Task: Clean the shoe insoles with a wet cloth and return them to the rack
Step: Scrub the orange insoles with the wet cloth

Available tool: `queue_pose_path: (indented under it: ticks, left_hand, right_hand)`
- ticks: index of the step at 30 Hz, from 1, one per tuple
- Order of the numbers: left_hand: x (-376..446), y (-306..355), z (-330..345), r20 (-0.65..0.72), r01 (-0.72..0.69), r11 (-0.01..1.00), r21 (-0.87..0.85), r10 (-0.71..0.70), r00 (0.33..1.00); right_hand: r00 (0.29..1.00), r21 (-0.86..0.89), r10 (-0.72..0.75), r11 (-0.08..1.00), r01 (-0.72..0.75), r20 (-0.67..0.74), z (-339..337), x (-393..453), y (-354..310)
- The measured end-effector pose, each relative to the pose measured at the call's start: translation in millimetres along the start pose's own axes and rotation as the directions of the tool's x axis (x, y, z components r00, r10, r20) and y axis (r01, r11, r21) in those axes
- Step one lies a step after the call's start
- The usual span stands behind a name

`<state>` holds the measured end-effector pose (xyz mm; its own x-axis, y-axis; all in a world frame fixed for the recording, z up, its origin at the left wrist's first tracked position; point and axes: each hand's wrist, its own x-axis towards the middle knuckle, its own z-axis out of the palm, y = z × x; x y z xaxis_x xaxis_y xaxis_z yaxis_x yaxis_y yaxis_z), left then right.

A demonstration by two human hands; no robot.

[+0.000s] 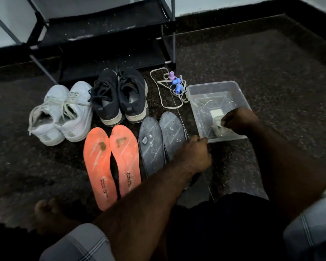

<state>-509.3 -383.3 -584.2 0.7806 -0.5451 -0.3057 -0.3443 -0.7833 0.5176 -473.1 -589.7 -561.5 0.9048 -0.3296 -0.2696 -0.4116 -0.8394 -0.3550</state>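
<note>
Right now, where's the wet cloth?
In the head view, the cloth sits in the clear plastic tub at right, gripped by the right hand, just beyond the grey insoles.

rack (pixel 105 32) top cropped, cloth (pixel 217 119) partly hidden

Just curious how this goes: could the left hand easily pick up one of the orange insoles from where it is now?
Probably yes. The left hand rests on the grey insoles, right beside the orange insoles, which lie flat on the floor with nothing covering them.
</note>
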Motion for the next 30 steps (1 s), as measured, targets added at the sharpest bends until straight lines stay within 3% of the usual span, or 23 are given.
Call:
queue_pose_path:
  ticks: [3, 5, 8, 13, 22, 27, 30]
  left_hand:
    - [1.7, -0.5, 1.7, 0.010, 0.002, 1.000, 0.004, -0.002, 1.000]
    - [2.6, -0.1, 2.3, 0.015, 0.002, 1.000, 0.008, -0.002, 1.000]
    - [2.4, 1.9, 1.4, 0.010, 0.002, 1.000, 0.012, -0.002, 1.000]
    - [1.4, 4.1, 1.5, 0.013, 0.011, 1.000, 0.011, -0.011, 1.000]
    - [2.0, -0.5, 2.1, 0.020, 0.004, 1.000, 0.009, -0.004, 1.000]
    - [-2.3, 5.3, -0.7, 0.034, 0.012, 1.000, 0.010, -0.012, 0.999]
    - [-5.1, 6.6, -3.6, 0.047, 0.019, 1.000, 0.002, -0.019, 0.999]
  right_hand:
    - [0.996, -0.049, -0.006, 0.999, 0.010, 0.086, 4.9, 0.3, -1.1]
    - [1.000, -0.032, -0.004, 0.999, 0.003, -0.010, 1.0, -0.6, 2.1]
    - [0.975, -0.141, 0.099, 0.982, -0.128, -0.198, -6.9, -3.6, 6.2]
    - [0.986, -0.402, 0.156, 0.901, -0.164, -0.054, 2.5, -6.3, -4.3]
    - [0.980, -0.347, 0.164, 0.918, -0.193, -0.114, -5.5, -4.4, -8.3]
    - [0.984, -0.494, 0.151, 0.851, -0.178, -0.094, -3.8, -10.5, -9.6]
    - [0.981, -0.493, 0.184, 0.849, -0.190, -0.061, 0.6, -10.3, -13.8]
